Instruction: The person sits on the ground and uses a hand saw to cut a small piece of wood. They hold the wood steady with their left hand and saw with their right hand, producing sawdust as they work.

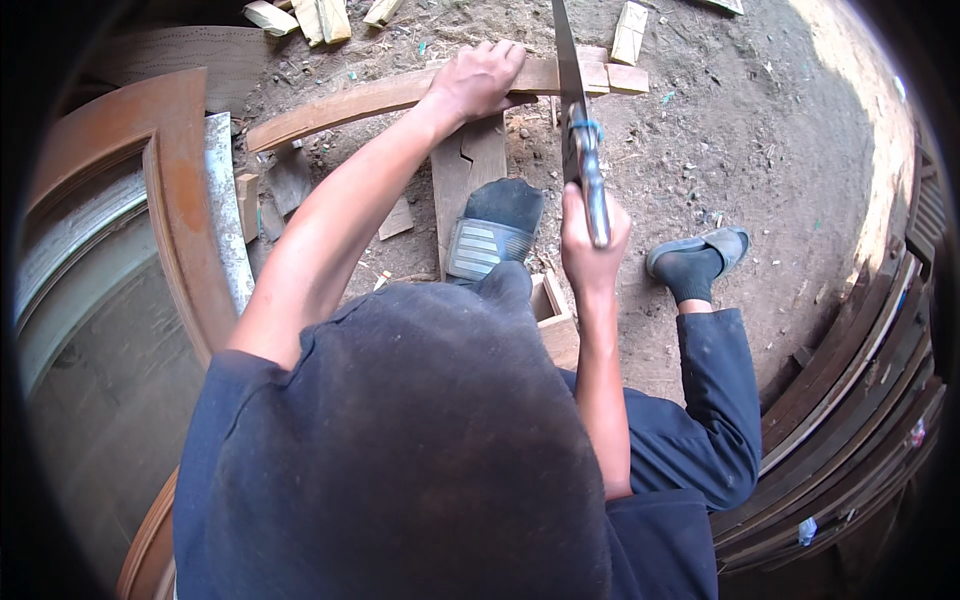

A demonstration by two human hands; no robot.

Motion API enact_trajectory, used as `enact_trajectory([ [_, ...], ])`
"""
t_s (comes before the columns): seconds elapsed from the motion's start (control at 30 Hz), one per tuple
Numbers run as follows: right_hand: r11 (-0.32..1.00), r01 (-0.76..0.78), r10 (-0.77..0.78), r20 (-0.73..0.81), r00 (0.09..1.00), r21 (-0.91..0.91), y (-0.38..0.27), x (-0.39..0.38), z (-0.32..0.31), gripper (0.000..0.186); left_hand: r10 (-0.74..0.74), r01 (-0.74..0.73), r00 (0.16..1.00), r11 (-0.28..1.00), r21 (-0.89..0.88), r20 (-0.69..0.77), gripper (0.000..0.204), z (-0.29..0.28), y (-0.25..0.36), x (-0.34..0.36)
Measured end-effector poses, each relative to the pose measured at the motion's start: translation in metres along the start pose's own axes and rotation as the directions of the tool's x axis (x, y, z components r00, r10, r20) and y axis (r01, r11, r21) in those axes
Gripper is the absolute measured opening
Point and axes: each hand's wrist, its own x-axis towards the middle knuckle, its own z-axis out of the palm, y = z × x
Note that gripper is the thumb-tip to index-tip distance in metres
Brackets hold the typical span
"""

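Note:
My left hand (478,76) is closed over a long wooden strip (350,103), pressing it down where it crosses a wider plank (468,165). My right hand (596,240) grips a handsaw (572,95) by its handle, which has blue wrapping near the blade. The blade points away from me and crosses the strip to the right of my left hand, close to the strip's right end. Whether its teeth have cut into the wood cannot be made out. My sandalled left foot (490,230) rests at the plank, below the strip.
Wood offcuts (322,18) lie on the dirt ground at the far side, with another block (629,33) beyond the saw. A wooden frame with a pane (185,200) stands at left. Stacked boards (830,420) line the right. My right foot (700,262) is on the ground.

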Motion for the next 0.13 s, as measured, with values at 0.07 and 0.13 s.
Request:
enact_trajectory([
  [0.07,1.0,0.004,-0.004,-0.004,1.0,0.006,-0.005,0.002,0.007,0.018,-0.001,0.001,1.0,1.0,0.012,0.006,0.031,0.002,-0.001,-0.002],
  [0.13,0.995,0.093,-0.094,-0.015,0.995,-0.046,0.015,-0.02,0.006,0.026,-0.027,0.026,0.999,0.999,0.018,0.043,0.031,0.001,-0.001,-0.001],
])
